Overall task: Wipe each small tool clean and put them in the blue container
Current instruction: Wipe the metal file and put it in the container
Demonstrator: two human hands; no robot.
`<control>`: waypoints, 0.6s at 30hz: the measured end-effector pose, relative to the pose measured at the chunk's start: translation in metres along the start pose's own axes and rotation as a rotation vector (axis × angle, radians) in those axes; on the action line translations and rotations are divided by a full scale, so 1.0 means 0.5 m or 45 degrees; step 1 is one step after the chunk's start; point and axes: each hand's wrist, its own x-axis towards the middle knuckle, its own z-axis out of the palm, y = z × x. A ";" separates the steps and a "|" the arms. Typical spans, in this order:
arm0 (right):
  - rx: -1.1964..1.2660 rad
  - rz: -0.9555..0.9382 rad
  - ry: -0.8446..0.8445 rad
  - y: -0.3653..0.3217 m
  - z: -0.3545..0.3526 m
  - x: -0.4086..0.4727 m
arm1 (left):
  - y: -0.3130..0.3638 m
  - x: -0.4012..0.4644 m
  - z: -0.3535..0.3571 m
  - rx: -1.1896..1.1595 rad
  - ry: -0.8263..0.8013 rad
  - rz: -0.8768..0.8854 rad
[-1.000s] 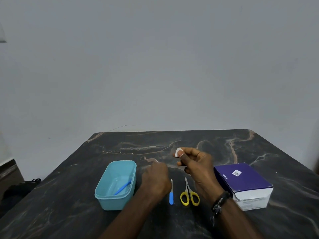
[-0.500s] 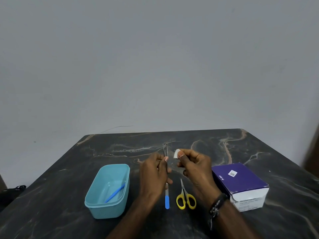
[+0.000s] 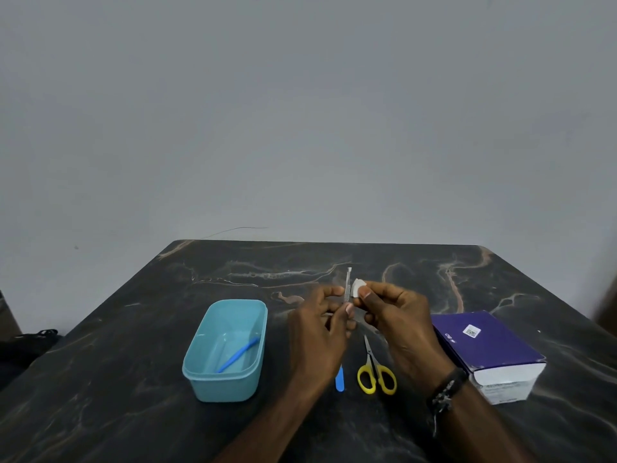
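My left hand pinches thin metal tweezers, holding them upright above the table. My right hand grips a small white wipe right beside the tweezers' upper part. The blue container stands open at the left with a blue stick tool lying inside. On the table below my hands lie yellow-handled scissors and a blue-handled tool, partly hidden by my left wrist.
A purple and white box sits at the right on the dark marbled table. A plain grey wall rises behind the table's far edge. A dark object lies on the floor at far left.
My left hand picked the tweezers up from the table and raised them upright beside the wipe in my right hand. The view shifted a little to the right.
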 end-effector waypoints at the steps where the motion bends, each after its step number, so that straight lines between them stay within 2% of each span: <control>1: -0.001 0.005 -0.005 0.000 0.000 0.001 | 0.001 -0.002 0.001 -0.013 -0.007 -0.008; 8: -0.017 -0.024 -0.055 -0.001 0.005 -0.002 | 0.004 -0.010 0.002 -0.033 -0.045 -0.019; 18: -0.257 -0.137 -0.234 -0.019 0.001 -0.011 | -0.002 -0.009 -0.006 0.020 -0.042 0.008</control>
